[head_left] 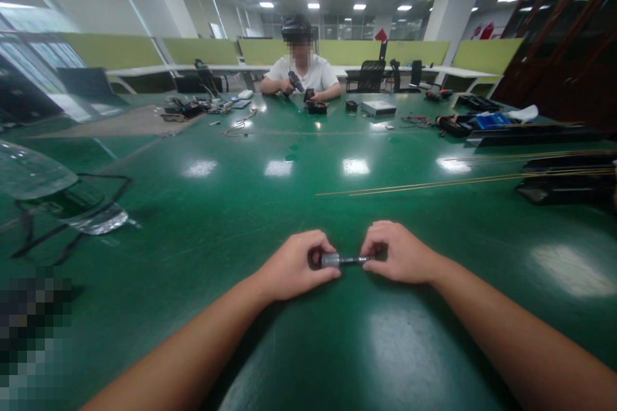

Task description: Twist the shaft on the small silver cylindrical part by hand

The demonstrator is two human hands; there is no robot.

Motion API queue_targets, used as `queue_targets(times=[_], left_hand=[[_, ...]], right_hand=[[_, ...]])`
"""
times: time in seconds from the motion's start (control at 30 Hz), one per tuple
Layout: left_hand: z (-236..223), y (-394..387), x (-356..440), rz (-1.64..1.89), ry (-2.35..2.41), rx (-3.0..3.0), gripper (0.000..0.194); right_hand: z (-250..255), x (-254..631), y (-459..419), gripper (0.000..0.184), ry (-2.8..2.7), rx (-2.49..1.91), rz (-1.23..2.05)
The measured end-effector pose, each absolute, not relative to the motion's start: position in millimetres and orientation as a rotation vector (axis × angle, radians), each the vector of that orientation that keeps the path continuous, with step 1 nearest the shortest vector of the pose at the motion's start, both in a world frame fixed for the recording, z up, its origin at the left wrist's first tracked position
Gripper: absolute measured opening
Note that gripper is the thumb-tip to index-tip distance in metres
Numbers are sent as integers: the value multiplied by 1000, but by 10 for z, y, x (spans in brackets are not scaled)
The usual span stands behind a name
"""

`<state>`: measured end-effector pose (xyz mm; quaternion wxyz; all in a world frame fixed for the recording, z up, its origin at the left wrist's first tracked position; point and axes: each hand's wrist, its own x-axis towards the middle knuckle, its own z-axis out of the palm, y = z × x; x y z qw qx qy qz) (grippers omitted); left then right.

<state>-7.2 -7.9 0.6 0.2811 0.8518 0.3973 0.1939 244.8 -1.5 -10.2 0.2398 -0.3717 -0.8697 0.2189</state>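
A silver cylinder with a thin dark shaft [331, 260] is held level just over the green tabletop, between my two hands. Its exact kind is not clear to me. My left hand [299, 264] is curled around the thick silver end, thumb below and fingers above. My right hand [402, 253] pinches the far end of the thin shaft, and the fingertips hide that tip. A short stretch of the shaft shows between the hands. Under both hands lies the glossy green table [231, 205].
A clear plastic bottle [43, 183] lies at the left with a black cord by it. Thin brass-coloured rods [409, 186] and black channels [569, 186] reach in from the right. Across the table a person [301, 74] works with a tool. Electronic parts [187, 107] lie at the far left.
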Motion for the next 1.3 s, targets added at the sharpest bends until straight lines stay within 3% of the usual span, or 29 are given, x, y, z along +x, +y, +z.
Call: queue_targets(times=[0.43,0.7,1.07,1.3], left_hand=[[-19,-74,-68,526,1055,2298,22],[-44,-61,-72,647,1031,2333,21],[-35,-73,-57,599,1061,2233,19],[-29,-76,-51,582,1056,2266,17]], right_hand=[[-100,2501,29,6,-2414,-1019,697],[-269,2063,-65,4,-2257,-1027,555],[-230,2163,-106,17,-2254,-997,591],[-264,2148,-111,9,-2244,-978,595]])
